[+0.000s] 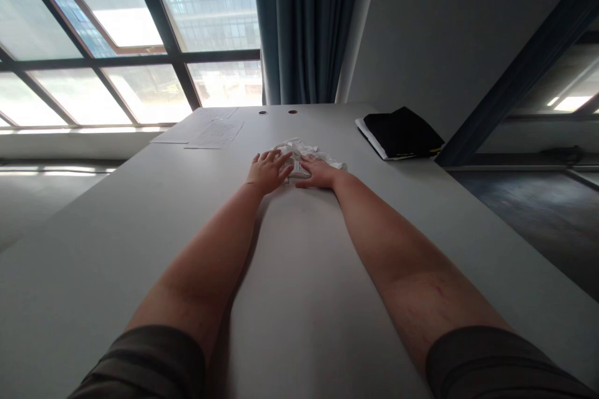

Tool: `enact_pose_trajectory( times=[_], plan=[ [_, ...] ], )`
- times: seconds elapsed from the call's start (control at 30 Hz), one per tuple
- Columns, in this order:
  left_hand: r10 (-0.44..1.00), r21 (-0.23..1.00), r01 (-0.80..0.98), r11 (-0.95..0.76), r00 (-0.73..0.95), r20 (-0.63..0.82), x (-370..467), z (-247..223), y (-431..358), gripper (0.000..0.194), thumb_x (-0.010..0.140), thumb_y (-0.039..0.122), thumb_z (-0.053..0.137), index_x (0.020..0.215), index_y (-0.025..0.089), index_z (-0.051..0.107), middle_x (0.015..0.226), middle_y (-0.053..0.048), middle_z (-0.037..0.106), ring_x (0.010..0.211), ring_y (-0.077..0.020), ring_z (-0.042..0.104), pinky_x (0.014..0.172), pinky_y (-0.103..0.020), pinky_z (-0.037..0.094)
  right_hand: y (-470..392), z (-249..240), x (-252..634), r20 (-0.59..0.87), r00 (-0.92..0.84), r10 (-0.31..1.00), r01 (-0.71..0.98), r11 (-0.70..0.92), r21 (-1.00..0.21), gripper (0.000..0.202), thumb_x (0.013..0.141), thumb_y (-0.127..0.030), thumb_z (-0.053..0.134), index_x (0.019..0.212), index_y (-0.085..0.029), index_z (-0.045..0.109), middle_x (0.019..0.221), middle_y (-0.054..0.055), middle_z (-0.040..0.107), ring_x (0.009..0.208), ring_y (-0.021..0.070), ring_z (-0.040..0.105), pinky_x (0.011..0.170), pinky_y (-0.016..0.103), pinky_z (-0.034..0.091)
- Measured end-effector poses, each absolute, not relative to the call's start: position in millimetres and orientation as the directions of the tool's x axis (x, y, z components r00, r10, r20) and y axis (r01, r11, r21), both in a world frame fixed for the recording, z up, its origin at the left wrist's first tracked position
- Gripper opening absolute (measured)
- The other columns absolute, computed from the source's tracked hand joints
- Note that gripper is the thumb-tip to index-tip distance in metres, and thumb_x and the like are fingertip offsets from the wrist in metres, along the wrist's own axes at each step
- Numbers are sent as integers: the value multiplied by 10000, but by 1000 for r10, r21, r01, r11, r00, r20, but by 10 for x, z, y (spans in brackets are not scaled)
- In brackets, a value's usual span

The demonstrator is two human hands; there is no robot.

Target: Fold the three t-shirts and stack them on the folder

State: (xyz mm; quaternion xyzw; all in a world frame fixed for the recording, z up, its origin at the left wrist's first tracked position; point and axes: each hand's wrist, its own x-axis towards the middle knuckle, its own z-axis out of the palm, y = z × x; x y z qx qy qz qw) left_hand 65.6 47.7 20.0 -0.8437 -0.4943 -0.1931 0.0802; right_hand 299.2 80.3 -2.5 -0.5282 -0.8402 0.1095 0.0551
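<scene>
Left hand [267, 171], right hand [319, 173] flat on crumpled white cloth [304, 151], grey table [299, 274].

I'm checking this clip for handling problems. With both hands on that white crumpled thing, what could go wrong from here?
The white crumpled material looks thin; the left hand and right hand pressing it flat could perhaps tear it or slide it on the smooth table. With arms fully stretched, control may be weak.
</scene>
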Motion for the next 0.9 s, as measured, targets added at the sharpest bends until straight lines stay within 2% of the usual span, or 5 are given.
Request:
enact_pose_trajectory(
  times=[0.33, 0.47, 0.63, 0.77, 0.9],
  plan=[
    [831, 46, 875, -482, 440, 341, 675, 199, 461, 579, 1038, 606, 434, 1580, 405, 461, 1667, -47, 411, 1505, -296, 384, 1285, -568, 190, 830, -47, 3021, 14, -436, 900, 866, 424, -266, 1042, 858, -651, 761, 1696, -240, 297, 1725, 93, 168, 1614, 327, 84, 1308, 528, 159],
    [841, 60, 881, -470, 425, 335, 635, 139, 528, 752, 915, 624, 651, 1594, 383, 436, 1680, -64, 382, 1511, -329, 384, 1269, -538, 271, 812, -22, 3020, 101, -419, 902, 862, 430, -269, 814, 901, -517, 755, 1595, -185, 491, 1670, 124, 321, 1576, 296, 244, 1299, 449, 222],
    [901, 213, 897, -386, 318, 295, 584, 55, 646, 870, 854, 385, 733, 1634, 330, 351, 1601, -93, 452, 1323, -301, 599, 1118, -405, 491, 784, 43, 3094, 368, -285, 885, 845, 414, -339, 217, 899, -256, 676, 1058, -152, 781, 1318, 97, 664, 1257, 222, 586, 1174, 313, 386],
    [918, 398, 850, -345, 218, 332, 534, 16, 753, 849, 860, 281, 726, 1619, 275, 345, 1492, -106, 564, 1268, -276, 635, 1083, -370, 508, 751, 46, 3174, 372, -92, 924, 791, 294, -537, 190, 878, -281, 651, 971, -143, 743, 1015, 60, 715, 982, 202, 641, 980, 290, 474],
    [936, 564, 781, -269, 74, 344, 452, -16, 853, 824, 860, 247, 729, 1591, 256, 348, 1368, -99, 668, 1146, -234, 675, 999, -349, 526, 741, 9, 3234, 292, -28, 956, 601, 249, -760, 262, 897, -400, 557, 913, -157, 654, 713, -12, 575, 695, 157, 534, 733, 247, 459]
  ],
)
